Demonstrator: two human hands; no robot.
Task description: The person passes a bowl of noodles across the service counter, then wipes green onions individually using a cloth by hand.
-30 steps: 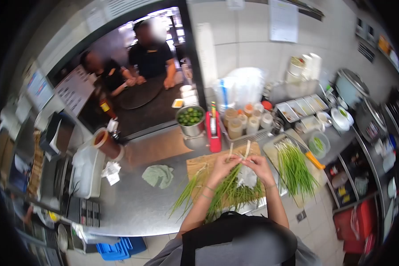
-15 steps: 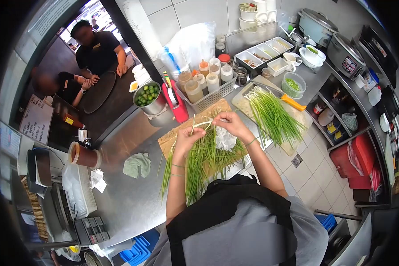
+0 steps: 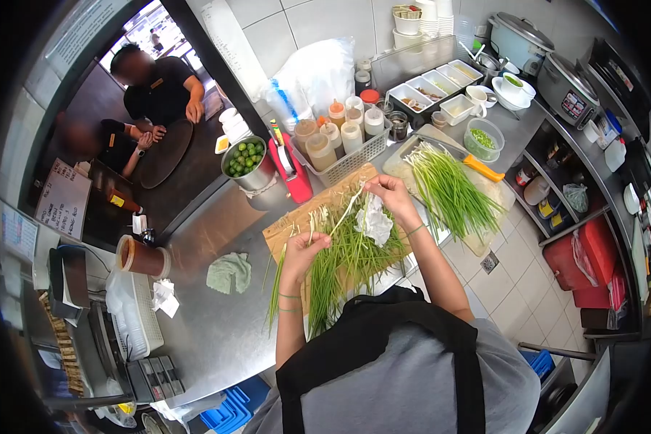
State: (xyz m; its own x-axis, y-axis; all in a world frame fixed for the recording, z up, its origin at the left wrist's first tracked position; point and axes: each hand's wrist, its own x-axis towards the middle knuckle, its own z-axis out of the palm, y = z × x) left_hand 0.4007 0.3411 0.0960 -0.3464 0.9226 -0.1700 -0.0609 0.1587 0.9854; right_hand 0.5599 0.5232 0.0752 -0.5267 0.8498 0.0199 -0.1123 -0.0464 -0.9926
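Note:
My left hand [image 3: 304,254] pinches a green onion stalk above the wooden board [image 3: 281,230], at the board's left part. My right hand [image 3: 392,197] is higher and to the right, its fingers pinching the white end of a stalk [image 3: 346,216] that runs slantwise between both hands. Under them a loose pile of green onions [image 3: 333,278] covers much of the board and hangs over its near edge. Crumpled white paper or plastic [image 3: 374,220] lies on the pile, just below my right hand. A neater green onion bunch [image 3: 456,189] rests on a pale board [image 3: 510,195] to the right.
An orange-handled knife [image 3: 483,168] lies beside the bunch. Behind the board stand a red dispenser [image 3: 294,173], a pot of green limes [image 3: 244,159] and a basket of bottles [image 3: 351,163]. A green cloth [image 3: 229,273] lies left. Two people [image 3: 159,90] stand beyond the opening.
My hands have moved apart, the right one up and to the right, with the stalk now stretched between them. The view turned and shifted between the first two frames.

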